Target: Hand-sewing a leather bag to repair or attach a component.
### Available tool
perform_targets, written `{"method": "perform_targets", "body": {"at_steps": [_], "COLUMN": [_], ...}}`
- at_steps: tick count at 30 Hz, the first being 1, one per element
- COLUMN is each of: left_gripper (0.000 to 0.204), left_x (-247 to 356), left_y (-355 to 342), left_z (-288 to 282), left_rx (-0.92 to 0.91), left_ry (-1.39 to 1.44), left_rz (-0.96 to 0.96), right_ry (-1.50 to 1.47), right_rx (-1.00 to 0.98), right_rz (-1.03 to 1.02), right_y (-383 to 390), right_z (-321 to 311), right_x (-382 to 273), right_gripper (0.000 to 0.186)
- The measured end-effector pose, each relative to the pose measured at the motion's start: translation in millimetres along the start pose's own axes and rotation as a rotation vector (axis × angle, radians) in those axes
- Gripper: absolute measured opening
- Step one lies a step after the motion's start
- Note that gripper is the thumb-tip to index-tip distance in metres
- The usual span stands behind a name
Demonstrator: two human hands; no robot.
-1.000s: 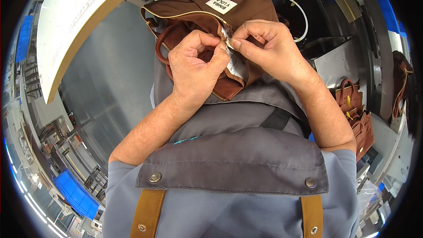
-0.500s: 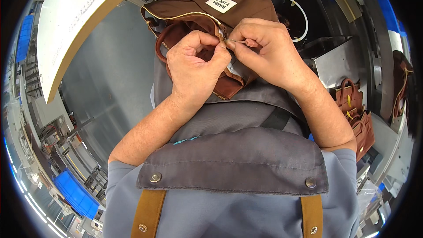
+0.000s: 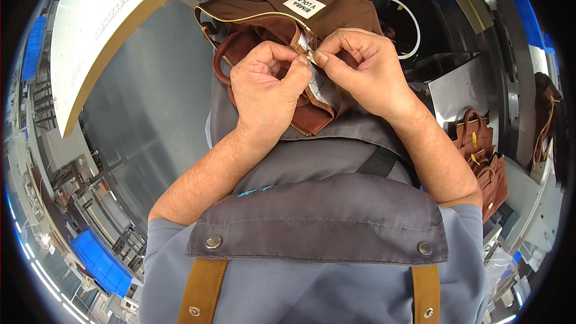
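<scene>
Barely anything's shifted: left hand (image 3: 267, 87) and right hand (image 3: 360, 66) stay pinched together on the white tag (image 3: 313, 63) at the brown bag (image 3: 270, 18), upper middle; keep tension gentle.

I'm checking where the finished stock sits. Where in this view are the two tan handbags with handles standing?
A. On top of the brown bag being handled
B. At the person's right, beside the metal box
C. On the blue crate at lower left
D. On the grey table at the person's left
B: the tan handbags stand at the right of the view, just below the metal box, apart from both hands.
</scene>
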State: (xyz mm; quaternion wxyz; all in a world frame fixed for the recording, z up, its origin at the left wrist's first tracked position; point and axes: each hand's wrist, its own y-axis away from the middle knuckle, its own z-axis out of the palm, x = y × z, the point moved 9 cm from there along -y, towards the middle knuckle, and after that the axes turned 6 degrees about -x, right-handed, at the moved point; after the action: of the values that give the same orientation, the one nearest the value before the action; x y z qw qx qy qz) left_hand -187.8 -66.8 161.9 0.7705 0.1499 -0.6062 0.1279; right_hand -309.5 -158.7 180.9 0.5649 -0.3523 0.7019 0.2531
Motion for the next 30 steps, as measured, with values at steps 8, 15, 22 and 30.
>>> {"method": "perform_targets", "body": {"at_steps": [8,15,22,30], "left_gripper": [0.010,0.010,0.010,0.011], "left_x": [5,8,0,-6], "left_y": [-2,-1,-6,-5], "left_z": [2,7,3,2], "left_rx": [-0.040,-0.045,-0.003,0.028], "left_ry": [-0.130,-0.180,-0.110,-0.068], "left_rz": [0.045,0.076,0.034,-0.027], "right_ry": [0.139,0.287,0.292,0.240], "right_rx": [0.008,-0.180,-0.007,0.094], "right_rz": [-0.082,0.048,-0.096,-0.111], "right_y": [-2,-13,-6,-3], "right_z": [-7,0,4,4], "right_x": [-20,-17,-24,-16], "right_gripper": [0.019,0.035,0.029,0.031]}}
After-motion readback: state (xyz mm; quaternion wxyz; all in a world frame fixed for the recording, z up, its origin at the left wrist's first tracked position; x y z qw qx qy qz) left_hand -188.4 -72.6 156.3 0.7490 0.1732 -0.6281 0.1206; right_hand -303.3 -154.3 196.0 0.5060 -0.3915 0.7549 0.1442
